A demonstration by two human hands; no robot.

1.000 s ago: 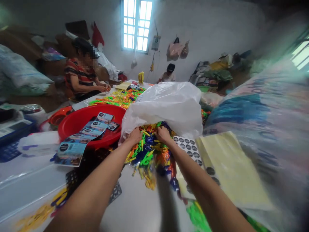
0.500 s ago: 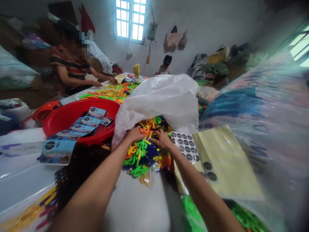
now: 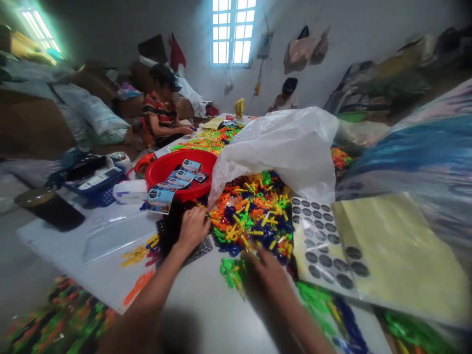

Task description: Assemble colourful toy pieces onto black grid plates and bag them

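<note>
A heap of small bright plastic pieces (image 3: 254, 211) in orange, yellow, green and blue spills from a white plastic bag (image 3: 283, 147) onto the white table (image 3: 206, 309). My left hand (image 3: 192, 228) rests palm down at the heap's left edge, over a dark grid mat (image 3: 173, 236). My right hand (image 3: 267, 275), blurred, lies spread on the table at the heap's near edge, beside a few green pieces (image 3: 230, 270). Neither hand clearly holds anything.
A red basin (image 3: 173, 169) with printed cards (image 3: 169, 184) stands left of the bag. Sheets of round black stickers (image 3: 320, 236) and yellow paper (image 3: 391, 250) lie on the right. A scale (image 3: 92, 177) and a dark tub (image 3: 51, 209) sit at left. Two people sit at the far end.
Both hands have drawn back toward me out of the bag's mouth, dragging the coloured pieces out into a wider heap. The camera swung left.
</note>
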